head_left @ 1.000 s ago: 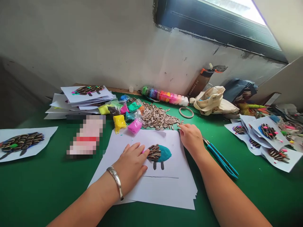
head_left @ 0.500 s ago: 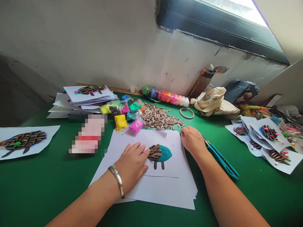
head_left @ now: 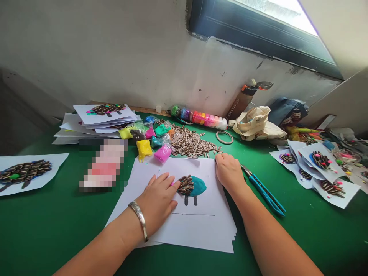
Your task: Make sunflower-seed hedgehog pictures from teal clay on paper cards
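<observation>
A stack of white paper (head_left: 198,230) lies on the green table. On the top sheet sits a teal clay figure (head_left: 197,185), its left half covered with sunflower seeds (head_left: 185,185), over two dark legs. My left hand (head_left: 158,201) lies flat on the paper, fingers stretched out, fingertips touching the figure's left edge. It wears a silver bracelet. My right hand (head_left: 228,172) rests at the paper's upper right corner, fingers curled down by the edge of the seed pile (head_left: 191,143). What those fingers hold is hidden.
Small bags of coloured clay (head_left: 152,140) lie behind the paper. A blue utility knife (head_left: 264,190) lies right of my right hand. Finished seed pictures (head_left: 25,172) sit left, back left and right (head_left: 322,165). A tape ring (head_left: 224,137), cloth bag and bottle stand at the back.
My right hand has drawn slightly back from the seed pile toward the paper's corner. My left hand stays flat on the sheet.
</observation>
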{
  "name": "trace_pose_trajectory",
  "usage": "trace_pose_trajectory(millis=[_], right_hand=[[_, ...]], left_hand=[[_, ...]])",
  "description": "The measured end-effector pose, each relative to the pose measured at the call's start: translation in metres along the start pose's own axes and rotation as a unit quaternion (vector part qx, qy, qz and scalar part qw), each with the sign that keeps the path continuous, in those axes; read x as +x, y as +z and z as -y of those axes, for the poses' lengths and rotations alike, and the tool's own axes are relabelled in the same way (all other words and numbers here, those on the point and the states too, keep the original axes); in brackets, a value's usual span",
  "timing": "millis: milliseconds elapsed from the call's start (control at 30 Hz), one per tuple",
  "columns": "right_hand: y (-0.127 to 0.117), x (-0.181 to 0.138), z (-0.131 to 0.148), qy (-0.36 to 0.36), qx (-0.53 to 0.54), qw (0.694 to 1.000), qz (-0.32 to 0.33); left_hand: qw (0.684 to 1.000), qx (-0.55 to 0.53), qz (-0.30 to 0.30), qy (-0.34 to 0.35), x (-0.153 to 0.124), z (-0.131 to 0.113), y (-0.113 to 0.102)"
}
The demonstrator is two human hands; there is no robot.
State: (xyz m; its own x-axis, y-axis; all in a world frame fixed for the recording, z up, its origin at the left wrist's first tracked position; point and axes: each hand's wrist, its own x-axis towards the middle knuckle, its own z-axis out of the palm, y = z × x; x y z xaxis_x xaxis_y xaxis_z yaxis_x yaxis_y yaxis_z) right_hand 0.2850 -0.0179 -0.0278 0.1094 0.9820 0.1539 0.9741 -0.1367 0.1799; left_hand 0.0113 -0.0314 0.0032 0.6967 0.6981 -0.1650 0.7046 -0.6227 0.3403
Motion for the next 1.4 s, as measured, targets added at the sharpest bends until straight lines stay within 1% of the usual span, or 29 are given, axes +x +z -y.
trace_pose_trajectory(millis=[100,267,367,467,667,833,967,1100,1267,1333,1400], right_hand=[[0.001,-0.003,-0.005,-0.022,0.029,0.999,0.004],[0.004,-0.006,-0.016,-0.047,0.071,0.996,0.01],[0.007,-0.002,-0.018,-0.045,0.078,0.996,0.01],[0.008,0.001,-0.017,-0.039,0.074,0.996,0.013],[0.003,0.002,-0.009,-0.021,0.046,0.999,0.021],[0.0,-0.001,-0.008,-0.009,0.034,0.999,0.029],[-0.002,-0.004,-0.01,-0.014,0.039,0.999,0.032],[-0.004,-0.005,-0.009,-0.018,0.056,0.998,0.031],[0.0,0.001,-0.014,-0.016,0.137,0.99,-0.004],[0.003,0.003,-0.017,-0.015,0.207,0.978,-0.031],[0.003,0.004,-0.019,-0.016,0.291,0.955,-0.05]], left_hand=[[1.0,0.006,0.004,0.0,0.0,0.001,0.002],[1.0,0.008,-0.015,0.005,0.0,0.003,0.005],[1.0,0.005,-0.021,0.005,0.001,0.005,0.007],[0.999,0.0,-0.044,0.007,0.0,0.007,0.01],[0.999,0.004,-0.038,0.013,0.0,0.008,0.012],[0.998,0.002,-0.066,0.021,0.0,0.011,0.018],[0.997,-0.001,-0.074,0.018,0.0,0.014,0.023],[0.997,0.007,-0.075,0.018,-0.001,0.013,0.023],[0.997,0.008,-0.076,0.02,-0.002,0.011,0.019],[0.997,0.007,-0.071,0.021,-0.002,0.011,0.018],[0.998,0.007,-0.067,0.022,-0.002,0.011,0.018]])
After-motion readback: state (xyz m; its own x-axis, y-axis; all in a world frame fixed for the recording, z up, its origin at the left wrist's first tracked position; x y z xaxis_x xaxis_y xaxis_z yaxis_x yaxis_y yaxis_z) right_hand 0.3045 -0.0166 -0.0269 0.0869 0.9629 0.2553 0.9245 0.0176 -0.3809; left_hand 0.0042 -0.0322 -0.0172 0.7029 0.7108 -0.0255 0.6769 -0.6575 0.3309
